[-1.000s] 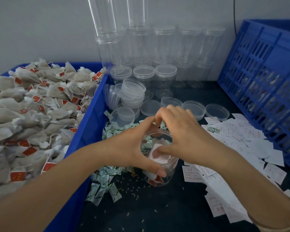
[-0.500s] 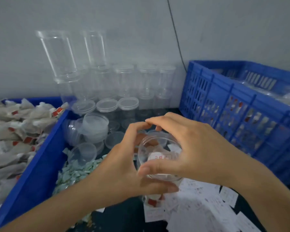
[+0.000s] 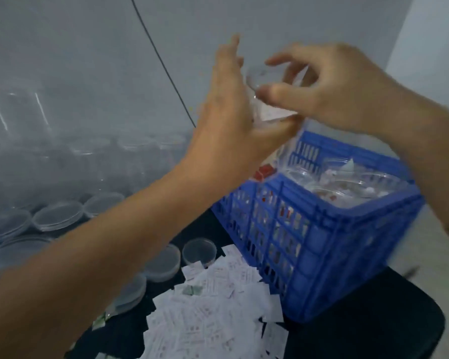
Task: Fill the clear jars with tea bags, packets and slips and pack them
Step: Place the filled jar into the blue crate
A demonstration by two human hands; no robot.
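We judge the clear jar light and slippery — left hand clasping its wall, right hand pinching the rim.

A plain grey-white wall rises behind the table. A thin black cable runs down it on a slant from the top edge, leaning toward the table's right side. Above the table's right end the wall meets a paler, brighter wall face at a vertical corner. The table top is black, with a rounded near-right corner. Beyond that corner lies a pale floor. The light is dim, cool and bluish, and much of the view is blurred.
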